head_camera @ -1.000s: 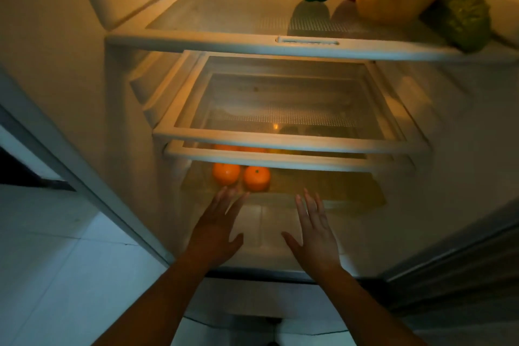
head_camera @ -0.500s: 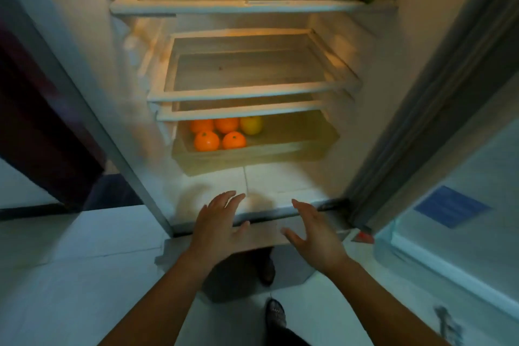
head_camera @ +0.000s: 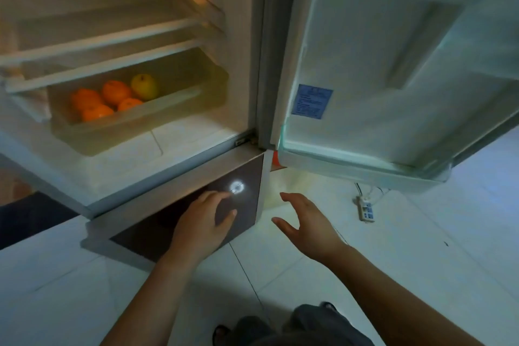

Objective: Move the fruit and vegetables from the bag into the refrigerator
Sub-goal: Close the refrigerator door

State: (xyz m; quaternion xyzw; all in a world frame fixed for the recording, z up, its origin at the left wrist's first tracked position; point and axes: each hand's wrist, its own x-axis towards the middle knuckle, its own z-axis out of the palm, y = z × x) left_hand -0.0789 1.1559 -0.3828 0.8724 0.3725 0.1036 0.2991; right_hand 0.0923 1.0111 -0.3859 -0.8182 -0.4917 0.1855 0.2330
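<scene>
The refrigerator (head_camera: 196, 132) stands open with its light on. Its clear bottom drawer (head_camera: 174, 98) holds several oranges (head_camera: 98, 101) and a yellow-green fruit (head_camera: 144, 86). Both of my hands are outside the fridge and hold nothing. My left hand (head_camera: 203, 222) hovers with relaxed fingers in front of the dark lower door panel (head_camera: 247, 205). My right hand (head_camera: 304, 222) is spread in the air to the right of it, above the floor. No bag is in view.
The open fridge door (head_camera: 393, 78) reaches out at the right, a blue label (head_camera: 311, 101) on its inner side. A white power strip (head_camera: 366, 209) lies on the white tiled floor beneath it. My legs and feet show at the bottom edge.
My view has swung right and pulled back from the fridge. Both empty hands have drawn out of the compartment and down in front of the lower panel. The top shelf with peppers has left the view.
</scene>
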